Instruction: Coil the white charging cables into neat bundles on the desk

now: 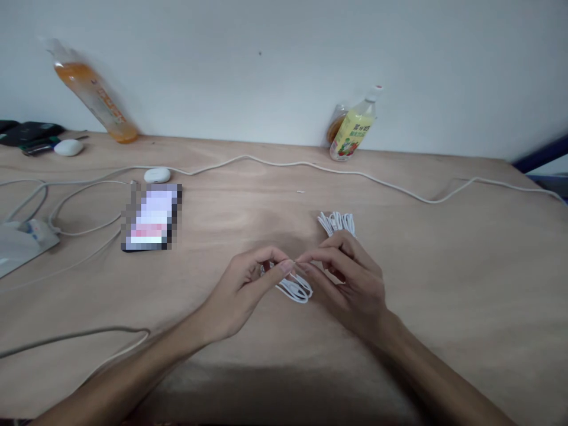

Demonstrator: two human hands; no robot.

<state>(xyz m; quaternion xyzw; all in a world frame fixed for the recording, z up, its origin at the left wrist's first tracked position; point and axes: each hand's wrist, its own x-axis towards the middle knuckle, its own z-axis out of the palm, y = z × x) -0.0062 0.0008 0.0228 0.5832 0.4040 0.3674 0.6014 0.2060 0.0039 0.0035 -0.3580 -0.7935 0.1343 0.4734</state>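
Near the middle of the table, my left hand [248, 284] is closed in a pinch of thumb and index finger. A thin white cable [298, 291] runs up into this pinch, its loops hanging or lying just below; I cannot tell which. My right hand [350, 278] pinches too, its fingertips meeting those of my left hand. Something tiny is between the two pinches, too small to make out. Just beyond my right knuckles lies a bundle of white cables [337, 222], partly hidden by the hand.
To the left lie a phone [153, 216] with a lit, blurred screen and a white earbud case [157, 175]. A long white cord [275, 163] crosses the table. Along the wall stand an orange drink bottle [95, 100] and a yellow-labelled bottle [355, 127].
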